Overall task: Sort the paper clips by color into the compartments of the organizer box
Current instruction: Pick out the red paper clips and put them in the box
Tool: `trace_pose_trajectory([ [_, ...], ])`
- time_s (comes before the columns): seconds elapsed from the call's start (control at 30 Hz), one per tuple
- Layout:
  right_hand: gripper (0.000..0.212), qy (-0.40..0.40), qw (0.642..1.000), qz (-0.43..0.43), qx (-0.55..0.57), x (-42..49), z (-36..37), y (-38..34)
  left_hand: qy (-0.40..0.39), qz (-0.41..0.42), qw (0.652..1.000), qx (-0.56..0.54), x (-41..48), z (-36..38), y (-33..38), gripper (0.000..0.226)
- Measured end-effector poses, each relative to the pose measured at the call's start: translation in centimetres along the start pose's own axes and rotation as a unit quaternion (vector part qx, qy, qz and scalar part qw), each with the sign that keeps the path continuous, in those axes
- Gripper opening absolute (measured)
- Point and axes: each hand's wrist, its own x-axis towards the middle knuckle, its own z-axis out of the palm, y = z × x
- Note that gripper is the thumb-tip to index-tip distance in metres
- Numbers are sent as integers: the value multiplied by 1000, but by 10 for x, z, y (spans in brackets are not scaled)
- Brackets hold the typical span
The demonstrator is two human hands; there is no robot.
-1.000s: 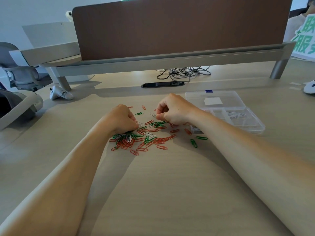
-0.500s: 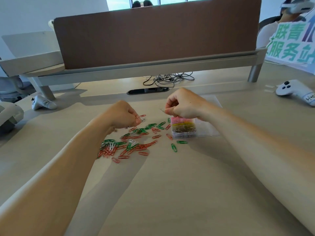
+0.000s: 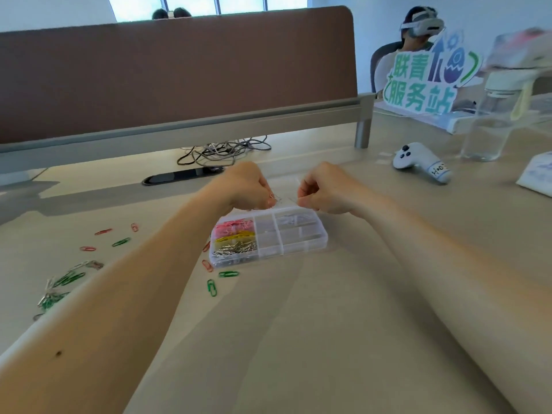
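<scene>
Head view: your left hand [image 3: 248, 189] is curled and pinches a pale clip [image 3: 273, 199] at its fingertips. Your right hand [image 3: 325, 189] is curled too, tips pressed together, but you cannot tell if it holds anything. Both hang over the far edge of the organizer box [image 3: 321, 239]. Its left side holds pink clips [image 3: 236, 227], yellow clips [image 3: 236, 236] and silver clips [image 3: 236, 249], each in its own slot. To the left, loose clips [image 3: 71, 277], green and red, lie on the table [image 3: 298, 339].
</scene>
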Motion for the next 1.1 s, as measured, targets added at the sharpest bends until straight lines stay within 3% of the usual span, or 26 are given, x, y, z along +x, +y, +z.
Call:
trace_pose_trajectory([
  [0.23,9,1,1000,-12,11,7,1,9,3,33,997,62,15,12,9,8],
  [0.57,14,-1,997,-5,73,6,-3,9,12,68,998,-6,14,13,2,12],
  [0.9,5,41,998,-13,45,4,-1,4,45,117,992,-14,0,7,-8,11],
  [1.1,16,16,997,-65,31,-1,17,-39,57,81,995,3,-40,-24,-51,9],
])
